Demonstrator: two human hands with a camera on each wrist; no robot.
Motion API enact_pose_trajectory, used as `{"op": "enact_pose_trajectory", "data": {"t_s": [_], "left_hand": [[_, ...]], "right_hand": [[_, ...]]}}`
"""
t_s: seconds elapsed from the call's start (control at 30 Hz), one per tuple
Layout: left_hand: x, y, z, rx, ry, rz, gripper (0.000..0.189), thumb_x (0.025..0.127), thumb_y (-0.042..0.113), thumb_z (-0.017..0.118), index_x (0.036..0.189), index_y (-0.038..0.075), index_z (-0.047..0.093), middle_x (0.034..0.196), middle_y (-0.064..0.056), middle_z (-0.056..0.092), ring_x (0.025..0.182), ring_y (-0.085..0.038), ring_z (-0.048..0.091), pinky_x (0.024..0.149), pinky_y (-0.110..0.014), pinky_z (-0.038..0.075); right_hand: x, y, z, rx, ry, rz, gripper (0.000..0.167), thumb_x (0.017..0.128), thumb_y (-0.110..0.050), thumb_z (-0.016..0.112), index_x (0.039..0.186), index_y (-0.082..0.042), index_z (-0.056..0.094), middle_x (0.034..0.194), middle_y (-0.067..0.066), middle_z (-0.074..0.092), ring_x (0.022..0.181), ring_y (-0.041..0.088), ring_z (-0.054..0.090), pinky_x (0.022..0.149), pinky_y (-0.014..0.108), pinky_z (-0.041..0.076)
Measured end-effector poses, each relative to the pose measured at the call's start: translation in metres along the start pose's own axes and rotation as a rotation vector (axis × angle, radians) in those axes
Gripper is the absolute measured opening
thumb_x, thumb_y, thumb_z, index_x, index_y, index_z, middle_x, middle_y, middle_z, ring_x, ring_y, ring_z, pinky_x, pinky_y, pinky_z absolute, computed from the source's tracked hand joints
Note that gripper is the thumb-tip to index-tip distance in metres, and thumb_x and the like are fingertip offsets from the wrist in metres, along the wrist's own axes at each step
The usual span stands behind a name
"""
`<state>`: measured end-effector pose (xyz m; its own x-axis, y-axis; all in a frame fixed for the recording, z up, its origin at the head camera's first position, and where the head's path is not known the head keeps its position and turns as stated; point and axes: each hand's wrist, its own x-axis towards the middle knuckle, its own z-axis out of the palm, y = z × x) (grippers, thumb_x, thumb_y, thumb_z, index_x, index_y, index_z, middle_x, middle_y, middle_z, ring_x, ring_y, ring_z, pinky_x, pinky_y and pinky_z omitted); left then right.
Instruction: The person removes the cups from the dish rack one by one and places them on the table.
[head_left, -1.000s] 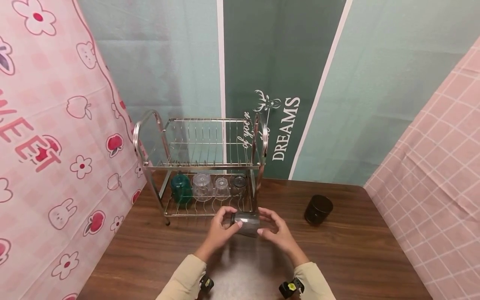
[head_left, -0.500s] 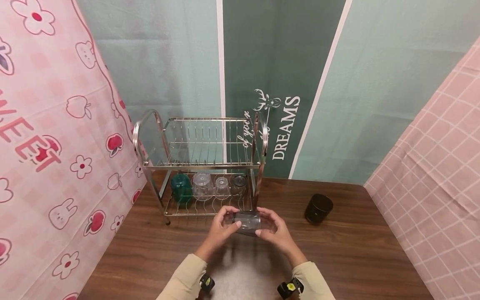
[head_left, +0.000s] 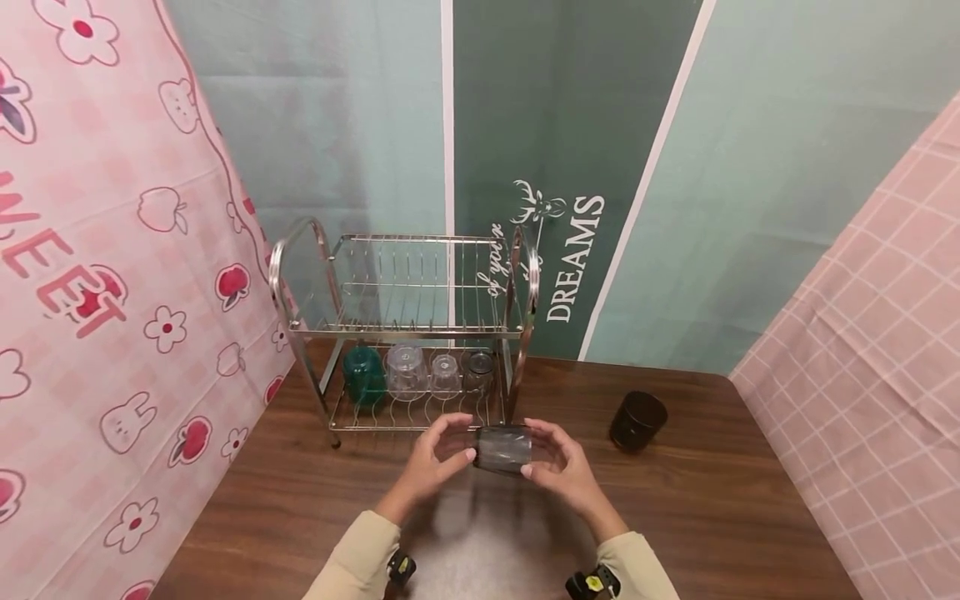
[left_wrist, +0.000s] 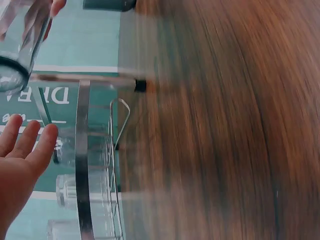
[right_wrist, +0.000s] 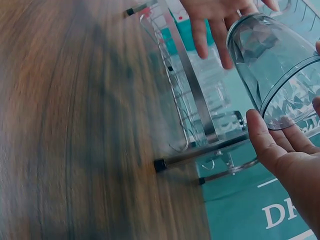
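Observation:
My right hand (head_left: 570, 475) holds a grey see-through drinking glass (head_left: 504, 450) lying sideways above the table, in front of the rack. In the right wrist view, the thumb and fingers (right_wrist: 267, 142) are around the glass near its open rim, and the faceted wall (right_wrist: 275, 55) shows. My left hand (head_left: 427, 471) is at the other end of the glass, fingers spread and apart from it. The left wrist view shows this hand (left_wrist: 20, 160) with straight fingers and nothing in them.
A two-tier metal dish rack (head_left: 405, 335) stands at the back left. Its lower tier bears a teal glass (head_left: 364, 375), two clear glasses (head_left: 407, 372) and a grey one (head_left: 477, 372), upside down. A black cup (head_left: 637, 421) stands on the wooden table (head_left: 720, 500) at the right.
The left hand has come off the glass, its fingers opening slightly to the left. The glass has shifted a little to the right with the right hand.

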<state>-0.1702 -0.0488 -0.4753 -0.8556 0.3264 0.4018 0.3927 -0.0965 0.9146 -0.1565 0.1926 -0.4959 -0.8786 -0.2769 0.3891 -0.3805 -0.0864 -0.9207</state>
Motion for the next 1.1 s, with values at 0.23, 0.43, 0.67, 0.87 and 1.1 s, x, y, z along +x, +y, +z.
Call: {"op": "enact_pose_trajectory", "data": {"t_s": [0.23, 0.43, 0.67, 0.87, 1.1], "left_hand": [[0.001, -0.026, -0.007, 0.096, 0.029, 0.003, 0.042, 0.079, -0.005, 0.068, 0.118, -0.008, 0.052, 0.117, -0.017, 0.056, 0.109, -0.040, 0.049, 0.084, -0.055, 0.043], [0.011, -0.030, -0.007, 0.418, 0.125, 0.070, 0.039, 0.078, 0.014, 0.074, 0.114, 0.007, 0.061, 0.109, -0.001, 0.059, 0.099, -0.021, 0.056, 0.076, -0.039, 0.048], [0.021, -0.036, -0.014, 0.553, 0.149, 0.127, 0.038, 0.076, 0.013, 0.074, 0.111, 0.007, 0.062, 0.103, -0.007, 0.061, 0.088, -0.016, 0.054, 0.070, -0.043, 0.048], [0.028, -0.036, -0.019, 0.654, 0.079, 0.087, 0.041, 0.079, 0.020, 0.072, 0.116, 0.007, 0.061, 0.109, -0.010, 0.058, 0.101, -0.023, 0.055, 0.085, -0.042, 0.044], [0.033, -0.033, -0.024, 0.786, 0.045, 0.064, 0.044, 0.078, 0.026, 0.071, 0.117, 0.009, 0.061, 0.114, -0.005, 0.056, 0.107, -0.023, 0.054, 0.090, -0.041, 0.042]], "right_hand": [[0.000, -0.002, -0.003, -0.018, -0.009, -0.021, 0.057, 0.076, 0.013, 0.065, 0.127, 0.016, 0.040, 0.124, 0.035, 0.044, 0.110, 0.021, 0.050, 0.077, 0.038, 0.050], [0.000, -0.006, -0.010, -0.127, -0.004, -0.007, 0.060, 0.073, 0.017, 0.066, 0.128, 0.014, 0.042, 0.123, 0.031, 0.046, 0.108, 0.026, 0.050, 0.073, 0.041, 0.051], [0.005, -0.031, -0.014, -0.249, -0.010, 0.049, 0.059, 0.073, 0.014, 0.068, 0.126, 0.011, 0.045, 0.122, 0.028, 0.049, 0.106, 0.042, 0.048, 0.074, 0.042, 0.051], [0.008, -0.040, -0.022, -0.328, 0.010, 0.077, 0.059, 0.072, 0.011, 0.070, 0.127, 0.005, 0.049, 0.123, 0.026, 0.049, 0.107, 0.047, 0.046, 0.073, 0.043, 0.051], [0.011, -0.039, -0.031, -0.379, 0.013, 0.080, 0.059, 0.072, 0.010, 0.071, 0.127, 0.005, 0.050, 0.121, 0.027, 0.049, 0.106, 0.049, 0.046, 0.072, 0.054, 0.048]]}}
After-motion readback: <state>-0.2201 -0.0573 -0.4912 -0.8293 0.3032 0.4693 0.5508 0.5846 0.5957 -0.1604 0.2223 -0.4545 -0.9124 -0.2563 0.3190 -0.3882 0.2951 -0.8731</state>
